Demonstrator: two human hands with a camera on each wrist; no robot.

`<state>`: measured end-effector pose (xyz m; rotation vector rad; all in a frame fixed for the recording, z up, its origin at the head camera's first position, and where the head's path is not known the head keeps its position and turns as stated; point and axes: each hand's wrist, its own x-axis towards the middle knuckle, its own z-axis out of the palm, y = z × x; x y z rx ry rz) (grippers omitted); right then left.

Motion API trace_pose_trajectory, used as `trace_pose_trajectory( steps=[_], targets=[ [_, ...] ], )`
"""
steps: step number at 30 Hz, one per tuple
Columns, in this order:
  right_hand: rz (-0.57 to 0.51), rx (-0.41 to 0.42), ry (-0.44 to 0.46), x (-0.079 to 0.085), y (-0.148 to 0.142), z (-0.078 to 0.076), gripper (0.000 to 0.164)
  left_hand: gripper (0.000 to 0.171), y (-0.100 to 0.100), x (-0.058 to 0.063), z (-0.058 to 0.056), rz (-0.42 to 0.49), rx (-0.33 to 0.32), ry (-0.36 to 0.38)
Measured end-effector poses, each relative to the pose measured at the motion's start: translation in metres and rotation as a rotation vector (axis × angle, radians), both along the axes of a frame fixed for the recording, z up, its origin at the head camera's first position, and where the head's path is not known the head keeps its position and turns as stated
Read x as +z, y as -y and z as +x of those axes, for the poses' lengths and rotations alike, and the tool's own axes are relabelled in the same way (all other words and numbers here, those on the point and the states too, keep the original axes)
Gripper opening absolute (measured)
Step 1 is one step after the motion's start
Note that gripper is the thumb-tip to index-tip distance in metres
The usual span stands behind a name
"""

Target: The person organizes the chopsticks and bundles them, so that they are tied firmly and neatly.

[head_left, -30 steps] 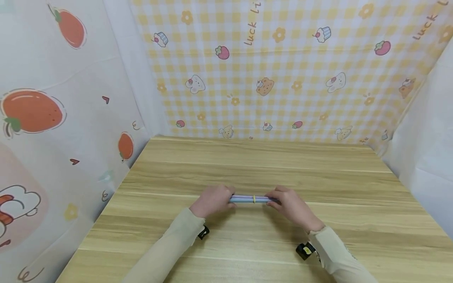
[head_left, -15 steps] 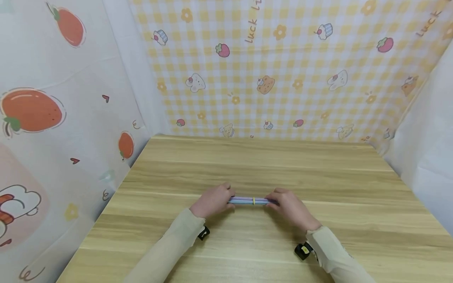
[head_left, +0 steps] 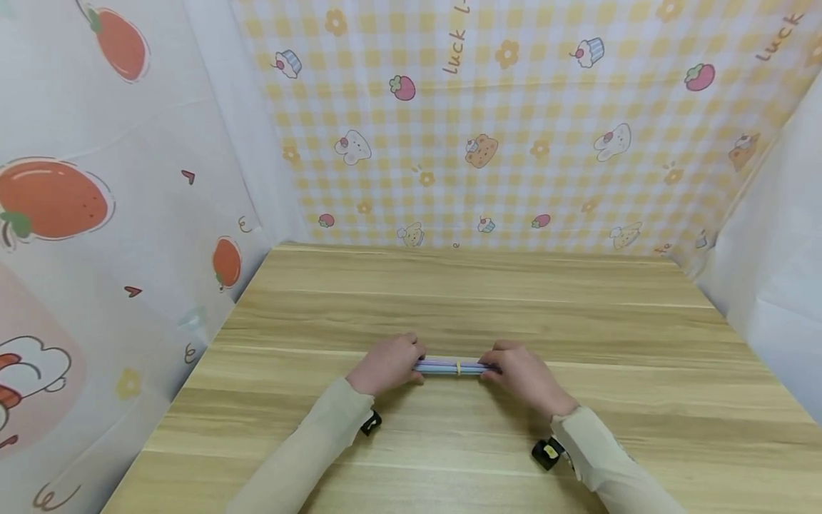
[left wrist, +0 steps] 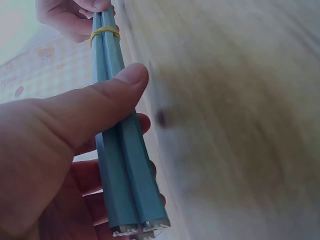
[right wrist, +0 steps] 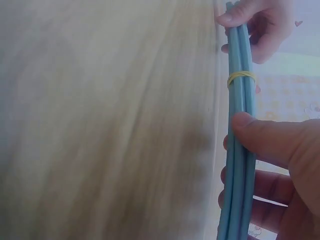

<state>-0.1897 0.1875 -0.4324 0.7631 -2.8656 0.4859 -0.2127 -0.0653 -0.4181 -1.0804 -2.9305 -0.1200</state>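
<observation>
A bundle of pencils (head_left: 439, 368), blue-green with some lilac in the head view, lies level between my two hands. One yellow rubber band (right wrist: 241, 76) is wrapped around it between the hands. My left hand (head_left: 387, 365) grips the left end, thumb across the top and fingers curled beneath. Rough, pale-edged tips stick out past that palm in the left wrist view. At the other end my right hand (head_left: 528, 375) holds the pencils between thumb and fingers. The far ends under the right hand are hidden in the head view.
A wood-grain table (head_left: 475, 307) spreads below the hands. Behind it hangs a yellow checked cloth (head_left: 514, 107), and a white printed cloth (head_left: 128, 164) closes off the left side. Black wrist cameras, such as the right one (head_left: 548, 452), sit under the sleeves.
Both hands keep their grip on the pencils. The bundle appears slightly lower in the head view, and the right hand has shifted a little to the left.
</observation>
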Motion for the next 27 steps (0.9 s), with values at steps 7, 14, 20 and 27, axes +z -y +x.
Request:
trace_pose_trajectory(
  steps=[7,14,20,27],
  targets=[
    [0.035,-0.004,0.043,-0.0002,0.0002,0.0014,0.014,0.033,-0.0023,-0.0012,0.0,0.001,-0.009,-0.009],
    [0.029,0.002,0.052,-0.0008,0.0006,0.0022,0.013,0.031,-0.0022,-0.0012,0.0012,0.003,-0.001,0.027],
    [0.046,0.003,0.044,-0.0012,0.0008,0.0016,0.014,0.03,-0.0034,-0.0015,-0.0008,-0.004,-0.002,0.03],
    [0.022,-0.006,0.083,-0.0036,-0.0012,0.0045,0.021,0.031,-0.0015,-0.0014,-0.0005,-0.003,-0.015,0.038]
  ],
)
